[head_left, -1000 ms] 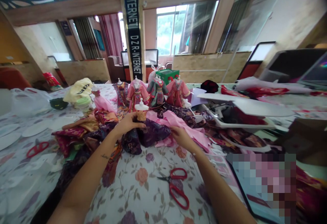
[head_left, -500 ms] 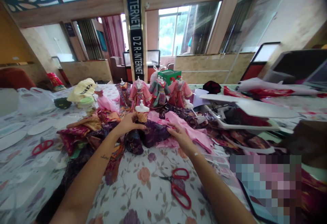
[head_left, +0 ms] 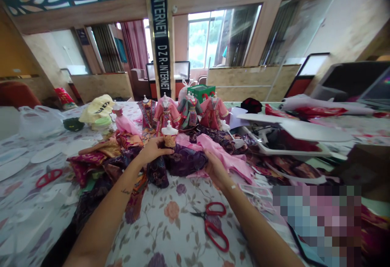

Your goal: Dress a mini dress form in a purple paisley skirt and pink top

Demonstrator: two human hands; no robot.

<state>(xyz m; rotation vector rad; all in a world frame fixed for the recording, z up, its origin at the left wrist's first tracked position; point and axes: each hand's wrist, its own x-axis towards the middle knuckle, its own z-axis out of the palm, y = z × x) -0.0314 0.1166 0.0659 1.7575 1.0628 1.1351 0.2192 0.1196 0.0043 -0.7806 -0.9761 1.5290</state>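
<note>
In front of me stands a small white doll mannequin (head_left: 169, 128) wearing a gold patterned bodice (head_left: 170, 141). My left hand (head_left: 156, 151) is closed around its waist, thumb across the front. Dark purple brocade fabric (head_left: 186, 160) hangs from the waist and stretches to the right. At that fabric's right edge, my right hand (head_left: 214, 167) is closed on it, its fingertips partly hidden behind the cloth. Pink fabric (head_left: 227, 155) lies behind my right hand. Nearer to me, red-handled scissors (head_left: 215, 222) rest on the flowered tablecloth (head_left: 170, 234) with their blades apart.
Behind stand several dressed doll mannequins (head_left: 190, 110) and a green box (head_left: 201, 92). Heaped brocade scraps (head_left: 100, 153) lie left, with a second pair of scissors (head_left: 48, 177) beyond. A white open container (head_left: 292, 149) and a cardboard box (head_left: 364, 169) stand right.
My right hand has moved slightly right and down, and its fingers have closed more on the purple fabric, which is now stretched wider. The left hand keeps its grip on the mannequin.
</note>
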